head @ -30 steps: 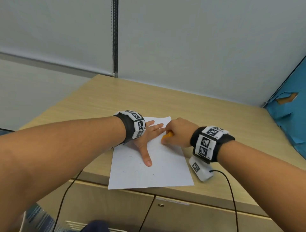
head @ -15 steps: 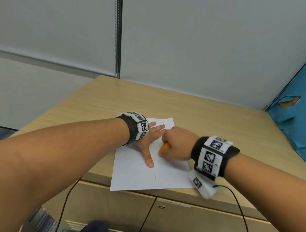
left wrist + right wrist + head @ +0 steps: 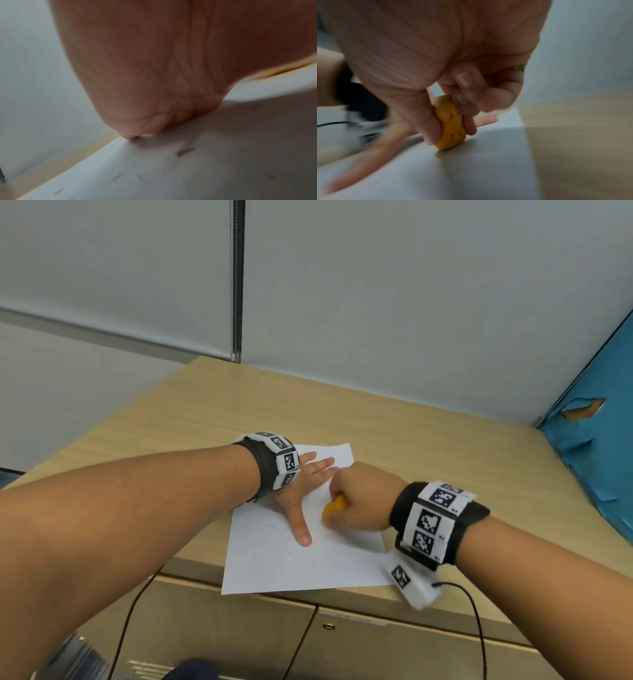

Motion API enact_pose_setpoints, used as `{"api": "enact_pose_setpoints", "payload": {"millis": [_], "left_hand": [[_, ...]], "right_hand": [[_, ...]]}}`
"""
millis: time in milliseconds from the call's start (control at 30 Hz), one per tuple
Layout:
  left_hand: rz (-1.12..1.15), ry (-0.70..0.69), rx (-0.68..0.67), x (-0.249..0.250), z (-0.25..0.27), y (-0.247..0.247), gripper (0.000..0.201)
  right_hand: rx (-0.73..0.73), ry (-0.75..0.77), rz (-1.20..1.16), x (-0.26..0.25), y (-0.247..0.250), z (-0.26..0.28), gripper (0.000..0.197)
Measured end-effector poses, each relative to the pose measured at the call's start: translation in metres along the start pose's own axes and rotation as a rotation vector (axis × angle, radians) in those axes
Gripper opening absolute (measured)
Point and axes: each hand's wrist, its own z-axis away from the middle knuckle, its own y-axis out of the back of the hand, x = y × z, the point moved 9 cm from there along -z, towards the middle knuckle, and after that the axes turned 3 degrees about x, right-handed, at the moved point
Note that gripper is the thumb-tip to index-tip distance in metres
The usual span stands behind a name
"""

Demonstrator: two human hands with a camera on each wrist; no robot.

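Dragged the orange eraser (image 3: 335, 506) back from the far edge of the sheet of paper (image 3: 274, 563) toward its middle over the last second, thumb and fingers of the right hand (image 3: 363, 496) clamped on it, edge down on the sheet. Pinned flat on the sheet's left half with the left hand (image 3: 301, 484), fingers straight, thumb splayed toward the near edge. Best to keep pressing there, rub in short strokes away from that palm, and go lightly to avoid creasing. Seen only from the right wrist: an embossed pattern on the eraser. Seen only from the left wrist: scattered streaks (image 3: 185, 151) on the sheet, crumbs or pencil marks, hard to tell.
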Motion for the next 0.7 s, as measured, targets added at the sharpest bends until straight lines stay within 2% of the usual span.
{"api": "enact_pose_setpoints", "payload": {"millis": [100,267,400,467,500,567,667,700], "left_hand": [[0.002,0.014,0.012,-0.001,0.001,0.000,0.153],[0.000,0.012,0.001,0.000,0.000,0.001,0.160],[-0.003,0.015,-0.023,0.001,0.000,0.000,0.160],[0.001,0.024,-0.023,0.000,0.002,0.000,0.159],[0.004,0.026,-0.023,0.000,0.003,0.001,0.159],[0.007,0.019,-0.018,0.000,0.003,0.000,0.160],[-0.009,0.009,-0.012,0.001,0.002,0.000,0.160],[-0.004,0.013,-0.012,0.001,0.003,0.000,0.161]], "right_hand": [[0.085,-0.112,-0.040,0.027,0.012,-0.006,0.037],[-0.024,0.087,-0.060,-0.028,-0.012,0.014,0.034],[0.088,-0.052,0.032,0.004,0.010,0.000,0.031],[0.096,-0.012,0.027,-0.014,0.005,0.005,0.034],[0.075,0.052,0.006,-0.030,0.000,0.009,0.034],[0.023,0.082,-0.025,-0.036,-0.007,0.013,0.032],[0.076,-0.098,0.019,0.002,0.009,0.004,0.034],[0.096,-0.106,0.018,0.001,0.011,0.005,0.034]]}}
